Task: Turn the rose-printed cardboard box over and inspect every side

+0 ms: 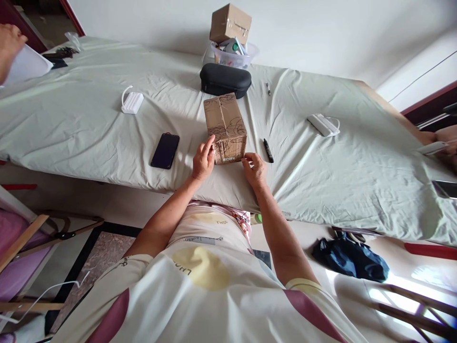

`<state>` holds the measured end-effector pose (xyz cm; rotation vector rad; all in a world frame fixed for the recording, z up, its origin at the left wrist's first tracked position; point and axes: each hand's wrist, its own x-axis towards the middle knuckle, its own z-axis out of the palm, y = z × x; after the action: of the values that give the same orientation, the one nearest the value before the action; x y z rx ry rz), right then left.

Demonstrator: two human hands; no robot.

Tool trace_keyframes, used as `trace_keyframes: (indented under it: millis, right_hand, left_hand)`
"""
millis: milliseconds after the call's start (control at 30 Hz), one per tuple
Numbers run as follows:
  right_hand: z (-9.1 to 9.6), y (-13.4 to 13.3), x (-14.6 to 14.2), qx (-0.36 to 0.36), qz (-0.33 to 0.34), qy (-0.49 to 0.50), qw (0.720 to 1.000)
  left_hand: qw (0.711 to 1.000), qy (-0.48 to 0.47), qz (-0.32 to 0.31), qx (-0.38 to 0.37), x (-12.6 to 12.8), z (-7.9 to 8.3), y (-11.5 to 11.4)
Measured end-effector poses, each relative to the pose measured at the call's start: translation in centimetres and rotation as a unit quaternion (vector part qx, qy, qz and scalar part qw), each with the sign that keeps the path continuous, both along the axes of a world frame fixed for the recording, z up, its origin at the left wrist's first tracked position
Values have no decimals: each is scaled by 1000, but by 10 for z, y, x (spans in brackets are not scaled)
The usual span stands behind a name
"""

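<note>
- Your left hand (pixel 203 159) lies with its fingers spread and flat against the near left edge of the cardboard box (pixel 225 126).
- Your right hand (pixel 254 169) touches the box's near right corner with its fingers curled. You cannot tell whether they grip.
- The box sits between both hands and runs away from them. It is a brown oblong, wrapped in glossy tape, with dark scribbles on its faces.
- The desk (pixel 89 128) is draped in a pale green, creased sheet.
- A flat black phone (pixel 164 150) lies near, to the left of your left hand.
- A black marker (pixel 268 150) lies just right of your right hand.
- Beyond the box rests a rounded black case (pixel 225 80). Farther still, a clear plastic tub (pixel 233 57) carries a second carton (pixel 230 23) against the white wall.
- A dark blue cloth (pixel 350 259) lies on the floor, below your right arm.
</note>
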<state>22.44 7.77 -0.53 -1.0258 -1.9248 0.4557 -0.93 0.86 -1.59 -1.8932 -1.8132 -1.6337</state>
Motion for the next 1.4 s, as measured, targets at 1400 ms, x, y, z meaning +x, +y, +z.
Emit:
trace_keyframes:
  millis: [1400]
  right_hand:
    - [-9,10,8,49,-29,134,989]
  left_hand:
    - [998,55,-7,12,-1,-7,4]
